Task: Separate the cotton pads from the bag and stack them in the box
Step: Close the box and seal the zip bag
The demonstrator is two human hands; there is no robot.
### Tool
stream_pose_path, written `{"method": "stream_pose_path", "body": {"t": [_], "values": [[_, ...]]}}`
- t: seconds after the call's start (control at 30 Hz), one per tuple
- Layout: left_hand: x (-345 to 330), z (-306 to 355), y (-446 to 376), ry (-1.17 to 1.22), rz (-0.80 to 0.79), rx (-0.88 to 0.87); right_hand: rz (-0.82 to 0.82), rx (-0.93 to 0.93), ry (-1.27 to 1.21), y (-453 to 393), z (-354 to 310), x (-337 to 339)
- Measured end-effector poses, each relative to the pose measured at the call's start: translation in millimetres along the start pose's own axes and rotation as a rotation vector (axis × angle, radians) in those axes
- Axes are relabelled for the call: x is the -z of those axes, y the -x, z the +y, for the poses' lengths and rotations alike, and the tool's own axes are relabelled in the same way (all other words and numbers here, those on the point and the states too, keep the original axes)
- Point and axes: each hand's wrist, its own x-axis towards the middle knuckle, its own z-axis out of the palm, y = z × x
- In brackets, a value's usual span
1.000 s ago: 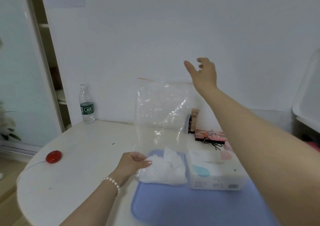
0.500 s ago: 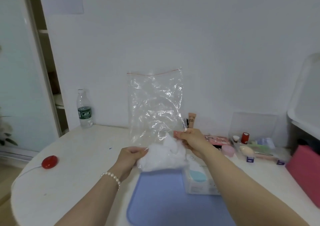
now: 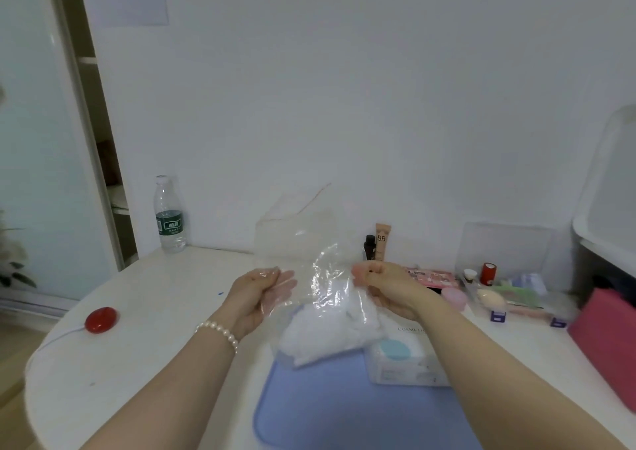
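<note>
Both hands on bag (image 3: 309,263): left hand (image 3: 256,294) fingers loosely curled on plastic, right hand (image 3: 382,286) pinched edge. Pads (image 3: 327,332) bunched low, box (image 3: 402,356) nearby. Probably best open mouth wide, pull few pads.

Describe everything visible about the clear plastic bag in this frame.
The bag is thin, clear, crinkled plastic with a red line along its top edge, which droops backward. White cotton pads fill its lower part, which sags onto the blue mat. The left hand grips its left side, fingers showing through the film; the right hand pinches its right side.
</note>
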Motion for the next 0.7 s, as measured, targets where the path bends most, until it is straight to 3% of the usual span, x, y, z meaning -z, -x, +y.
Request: {"method": "stream_pose_path", "body": {"t": [0.1, 0.2, 0.37, 0.5, 0.57, 0.7], "values": [[-0.6, 2.5, -3.4, 0.075, 0.039, -0.023, -0.088, -0.094, -0.067, -0.3, 10.8, 6.2], [3.7, 0.3, -6.6, 0.090, 0.054, -0.034, 0.012, -0.106, 0.013, -2.8, 24.2, 6.8], [1.1, 1.5, -5.0, 0.062, 0.100, -0.102, 0.237, 0.042, -0.018, -1.9, 24.0, 2.7], [-3.3, 3.1, -6.9, 0.034, 0.125, -0.150, 0.355, 0.219, 0.317, -2.4, 22.3, -7.5], [-3.6, 4.4, -8.3, 0.064, 0.133, -0.141, 0.364, 0.290, 0.467, 0.3, 21.8, -11.3], [1.5, 7.3, -10.2, 0.101, 0.158, -0.150, 0.196, 0.096, 0.202, 12.5, 17.9, -2.1]]}}
